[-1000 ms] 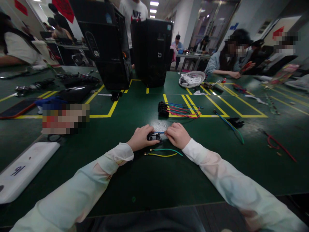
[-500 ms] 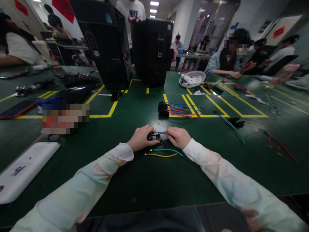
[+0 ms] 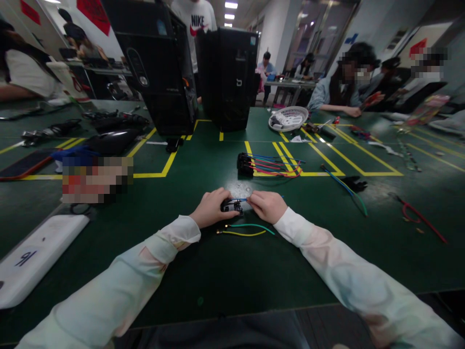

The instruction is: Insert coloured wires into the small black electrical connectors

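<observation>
My left hand (image 3: 210, 208) grips a small black plastic connector housing (image 3: 234, 207) between thumb and fingers, low over the green table. Pinched in the fingers of my right hand (image 3: 268, 206) is a blue wire (image 3: 240, 199), which runs to the upper edge of the housing. Whether its end sits inside the housing I cannot tell; the left fingers partly cover that spot. Just in front of my hands lie a green wire (image 3: 250, 225) and a yellow wire (image 3: 243, 233), each with a small metal terminal at its left end.
Beyond my hands sit black connectors (image 3: 245, 165) with several coloured wires. Two black computer cases (image 3: 228, 82) stand at the back. A white basket (image 3: 288, 118) is behind, right. Loose wires (image 3: 345, 188) lie right, a white case (image 3: 43, 257) left. A person (image 3: 337, 92) sits across the table.
My right hand has shifted very slightly with the blue wire, and its tail now shows past the knuckles. The left hand and the housing stay in place.
</observation>
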Action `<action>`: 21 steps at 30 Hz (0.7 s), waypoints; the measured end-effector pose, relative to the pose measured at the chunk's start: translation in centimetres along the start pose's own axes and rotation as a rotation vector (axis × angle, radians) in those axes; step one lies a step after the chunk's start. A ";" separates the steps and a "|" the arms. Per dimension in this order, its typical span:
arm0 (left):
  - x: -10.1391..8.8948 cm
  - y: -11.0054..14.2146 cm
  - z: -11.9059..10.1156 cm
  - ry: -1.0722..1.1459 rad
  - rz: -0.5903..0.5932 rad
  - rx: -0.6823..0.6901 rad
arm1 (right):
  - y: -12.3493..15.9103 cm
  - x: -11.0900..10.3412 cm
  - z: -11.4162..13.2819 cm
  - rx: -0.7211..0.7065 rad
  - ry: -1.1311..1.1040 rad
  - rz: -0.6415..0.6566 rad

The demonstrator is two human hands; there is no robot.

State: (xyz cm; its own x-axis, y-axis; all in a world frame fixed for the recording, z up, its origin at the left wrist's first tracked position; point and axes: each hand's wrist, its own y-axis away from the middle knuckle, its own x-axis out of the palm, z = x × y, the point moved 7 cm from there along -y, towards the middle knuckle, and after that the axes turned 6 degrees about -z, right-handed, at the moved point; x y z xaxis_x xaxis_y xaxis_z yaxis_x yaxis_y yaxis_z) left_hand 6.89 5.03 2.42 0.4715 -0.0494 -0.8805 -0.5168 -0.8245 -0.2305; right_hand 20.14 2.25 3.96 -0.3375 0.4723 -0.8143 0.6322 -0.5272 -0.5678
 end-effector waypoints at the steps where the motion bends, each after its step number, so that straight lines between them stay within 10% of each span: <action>1: 0.0 0.0 0.0 0.001 -0.001 0.001 | 0.0 -0.1 0.0 0.006 0.004 -0.009; 21: 0.1 0.0 0.1 -0.006 -0.013 0.012 | -0.1 -0.3 0.0 -0.006 0.002 -0.027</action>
State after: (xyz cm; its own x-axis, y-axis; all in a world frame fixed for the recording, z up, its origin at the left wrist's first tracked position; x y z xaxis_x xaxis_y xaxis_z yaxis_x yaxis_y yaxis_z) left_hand 6.89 5.12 2.31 0.4742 -0.0357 -0.8797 -0.5190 -0.8185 -0.2466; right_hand 20.18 2.20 4.27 -0.3530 0.4875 -0.7986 0.6270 -0.5103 -0.5887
